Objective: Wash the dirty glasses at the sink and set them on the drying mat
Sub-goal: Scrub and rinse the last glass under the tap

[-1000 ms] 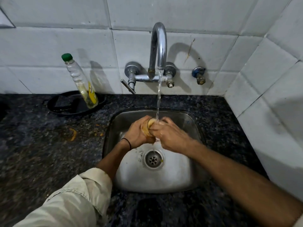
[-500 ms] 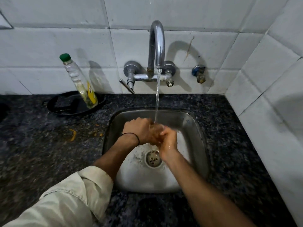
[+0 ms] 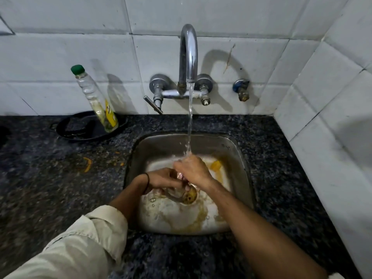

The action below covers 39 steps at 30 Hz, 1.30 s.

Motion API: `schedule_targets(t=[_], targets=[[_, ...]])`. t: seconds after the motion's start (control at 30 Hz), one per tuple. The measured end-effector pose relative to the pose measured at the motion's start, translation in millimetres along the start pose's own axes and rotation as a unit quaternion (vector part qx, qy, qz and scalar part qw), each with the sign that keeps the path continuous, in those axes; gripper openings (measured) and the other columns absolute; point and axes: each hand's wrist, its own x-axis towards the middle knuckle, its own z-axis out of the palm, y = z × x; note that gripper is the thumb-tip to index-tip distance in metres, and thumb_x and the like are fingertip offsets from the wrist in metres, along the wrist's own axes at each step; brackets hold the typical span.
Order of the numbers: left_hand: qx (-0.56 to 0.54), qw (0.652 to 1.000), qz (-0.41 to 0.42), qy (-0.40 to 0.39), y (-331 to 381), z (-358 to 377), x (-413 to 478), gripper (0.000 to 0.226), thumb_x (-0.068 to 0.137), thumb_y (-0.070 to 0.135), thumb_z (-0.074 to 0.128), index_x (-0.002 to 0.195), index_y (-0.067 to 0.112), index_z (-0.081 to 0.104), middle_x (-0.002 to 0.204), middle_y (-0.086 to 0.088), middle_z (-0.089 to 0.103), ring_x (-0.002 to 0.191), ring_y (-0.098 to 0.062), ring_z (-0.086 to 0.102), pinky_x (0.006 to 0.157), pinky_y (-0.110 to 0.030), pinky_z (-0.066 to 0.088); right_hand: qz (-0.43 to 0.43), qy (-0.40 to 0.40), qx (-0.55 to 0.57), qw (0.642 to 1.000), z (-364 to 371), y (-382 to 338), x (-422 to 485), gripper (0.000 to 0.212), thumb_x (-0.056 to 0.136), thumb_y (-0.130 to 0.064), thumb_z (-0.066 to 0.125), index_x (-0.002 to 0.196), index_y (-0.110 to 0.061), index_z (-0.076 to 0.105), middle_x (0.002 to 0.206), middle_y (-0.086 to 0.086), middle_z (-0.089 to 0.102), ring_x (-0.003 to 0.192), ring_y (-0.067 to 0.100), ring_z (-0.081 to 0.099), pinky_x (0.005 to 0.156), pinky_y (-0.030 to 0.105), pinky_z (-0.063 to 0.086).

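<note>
Sink duty: a person's left hand (image 3: 161, 181) grips a glass (image 3: 178, 193) tipped on its side low in the steel sink (image 3: 239, 150), at 6 o'clock from the tap (image 3: 188, 57). The right hand (image 3: 194, 170) curls over the glass from 1 o'clock, with running water (image 3: 189, 117) striking its knuckles. Yellow liquid streaks the basin. At 10 o'clock from the sink, a green-capped bottle (image 3: 96, 101) leans in a black tray (image 3: 80, 127) on the dark counter (image 3: 50, 178).
</note>
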Motion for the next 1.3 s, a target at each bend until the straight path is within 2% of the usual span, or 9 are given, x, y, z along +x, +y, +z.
schedule_targets(t=[0.13,0.33,0.57,0.67,0.77,1.03,1.13,1.2,1.3], targets=[[-0.257,0.953,0.153,0.048,-1,17,-2,0.028,0.067,0.002,0.078,0.093,0.010,0.070,0.089,-0.011,0.072,0.088,-0.018,0.069,0.079,-0.028,0.057,-0.114,-0.012,-0.110,0.987,-17,-25,-4,0.033,0.088,-0.035,0.061,0.062,-0.016,0.070,0.061,0.003,0.069,0.058,0.019,0.067,0.061,0.030,0.053],[-0.047,0.894,0.112,0.431,35,45,28,0.016,0.091,0.031,0.062,0.101,0.020,0.057,0.082,0.006,0.063,0.072,-0.007,0.059,0.054,-0.023,0.045,-0.033,0.168,-0.217,0.961,-13,-53,-8,0.047,0.102,-0.047,0.041,0.082,-0.014,0.067,0.075,0.003,0.062,0.074,0.024,0.063,0.059,0.028,0.037],[-0.312,0.913,0.249,0.079,30,9,2,0.029,0.068,0.000,0.072,0.095,0.012,0.074,0.090,-0.007,0.074,0.089,-0.019,0.070,0.076,-0.024,0.056,-0.187,-0.061,-0.211,0.958,-63,-67,-14,0.044,0.096,-0.040,0.056,0.067,-0.009,0.067,0.065,0.010,0.064,0.061,0.022,0.059,0.062,0.036,0.047],[-0.087,0.944,0.178,0.264,48,12,7,0.020,0.081,0.013,0.073,0.099,0.015,0.065,0.090,0.000,0.069,0.089,-0.017,0.067,0.073,-0.021,0.056,-0.153,0.065,-0.170,0.971,-53,-72,-15,0.044,0.095,-0.038,0.055,0.057,-0.016,0.059,0.054,0.000,0.054,0.055,0.017,0.053,0.065,0.031,0.039],[0.048,0.856,0.108,0.503,62,28,21,0.012,0.092,0.025,0.062,0.102,0.018,0.059,0.090,0.004,0.066,0.083,-0.014,0.062,0.075,-0.037,0.055,-0.067,0.187,-0.171,0.965,-33,-80,-14,0.045,0.100,-0.045,0.044,0.070,-0.016,0.062,0.062,0.000,0.055,0.064,0.023,0.056,0.068,0.032,0.042],[-0.266,0.932,0.231,0.082,52,0,-7,0.040,0.067,0.000,0.078,0.105,0.005,0.066,0.093,-0.011,0.074,0.096,-0.025,0.070,0.087,-0.034,0.057,-0.189,-0.012,-0.230,0.955,-72,-72,2,0.047,0.091,-0.042,0.056,0.056,-0.011,0.064,0.051,0.004,0.060,0.049,0.019,0.057,0.053,0.035,0.047],[-0.082,0.937,0.168,0.295,63,9,10,0.025,0.080,0.014,0.075,0.100,0.014,0.059,0.084,-0.001,0.067,0.087,-0.019,0.068,0.074,-0.021,0.055,-0.150,0.115,-0.201,0.961,-59,-79,-3,0.048,0.094,-0.040,0.053,0.056,-0.011,0.059,0.050,0.001,0.052,0.049,0.018,0.051,0.056,0.030,0.038],[0.009,0.879,0.107,0.465,72,23,17,0.011,0.092,0.027,0.063,0.097,0.023,0.054,0.078,0.009,0.060,0.077,-0.013,0.063,0.062,-0.023,0.047,-0.109,0.192,-0.209,0.953,-42,-84,-9,0.049,0.100,-0.045,0.045,0.068,-0.013,0.063,0.058,-0.001,0.051,0.055,0.019,0.048,0.063,0.029,0.036],[-0.081,0.887,0.134,0.434,61,26,19,0.016,0.090,0.029,0.066,0.101,0.020,0.059,0.082,0.006,0.066,0.080,-0.014,0.067,0.061,-0.022,0.051,-0.096,0.187,-0.246,0.946,-37,-83,-6,0.046,0.101,-0.048,0.045,0.072,-0.016,0.062,0.063,-0.001,0.049,0.060,0.020,0.047,0.064,0.028,0.034]])
